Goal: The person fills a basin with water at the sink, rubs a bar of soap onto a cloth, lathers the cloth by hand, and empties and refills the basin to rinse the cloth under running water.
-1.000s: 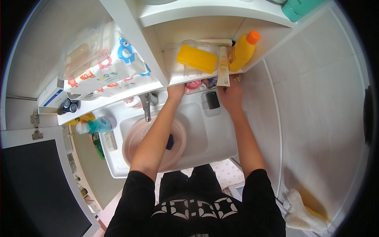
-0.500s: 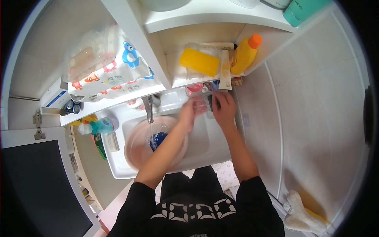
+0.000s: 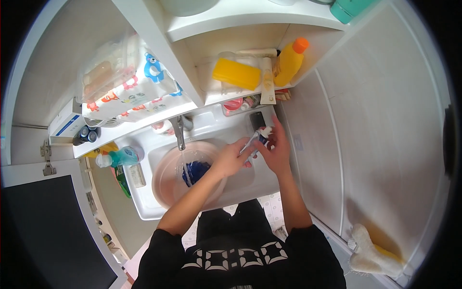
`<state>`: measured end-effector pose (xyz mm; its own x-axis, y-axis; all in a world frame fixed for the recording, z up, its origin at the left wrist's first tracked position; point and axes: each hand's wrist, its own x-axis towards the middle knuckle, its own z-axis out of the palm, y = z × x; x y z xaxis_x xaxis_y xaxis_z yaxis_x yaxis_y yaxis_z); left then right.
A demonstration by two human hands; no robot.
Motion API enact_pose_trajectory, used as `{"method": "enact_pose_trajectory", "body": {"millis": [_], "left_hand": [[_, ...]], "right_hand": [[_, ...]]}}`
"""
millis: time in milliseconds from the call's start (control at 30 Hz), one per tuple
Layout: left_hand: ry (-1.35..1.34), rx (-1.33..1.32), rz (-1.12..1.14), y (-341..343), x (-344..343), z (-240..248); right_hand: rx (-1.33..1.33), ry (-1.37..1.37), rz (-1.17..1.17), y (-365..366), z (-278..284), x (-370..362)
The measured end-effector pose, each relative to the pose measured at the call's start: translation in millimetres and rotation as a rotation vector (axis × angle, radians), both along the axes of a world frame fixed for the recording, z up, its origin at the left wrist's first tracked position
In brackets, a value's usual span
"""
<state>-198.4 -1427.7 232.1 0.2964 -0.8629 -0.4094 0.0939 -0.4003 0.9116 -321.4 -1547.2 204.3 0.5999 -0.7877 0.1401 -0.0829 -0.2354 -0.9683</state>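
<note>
Head view: we note the left hand pinching a slim white item, and the right hand, fingers curled, around a white-and-blue tube-like item, both over the sink, right of the pink basin. Whether they join, we cannot tell. We judge the hands close together for steadiness; the basin sits under the faucet, presumably to catch water.
</note>
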Motion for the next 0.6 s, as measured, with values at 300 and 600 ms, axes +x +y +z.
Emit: {"method": "enact_pose_trajectory", "body": {"millis": [300, 600], "left_hand": [[0.269, -0.096, -0.15, 9, 13, 3], [0.352, -0.278, 0.535, 11, 21, -16]], "right_hand": [[0.778, -0.321, 0.084, 3, -4, 10], [0.808, -0.479, 0.062, -4, -18, 34]]}}
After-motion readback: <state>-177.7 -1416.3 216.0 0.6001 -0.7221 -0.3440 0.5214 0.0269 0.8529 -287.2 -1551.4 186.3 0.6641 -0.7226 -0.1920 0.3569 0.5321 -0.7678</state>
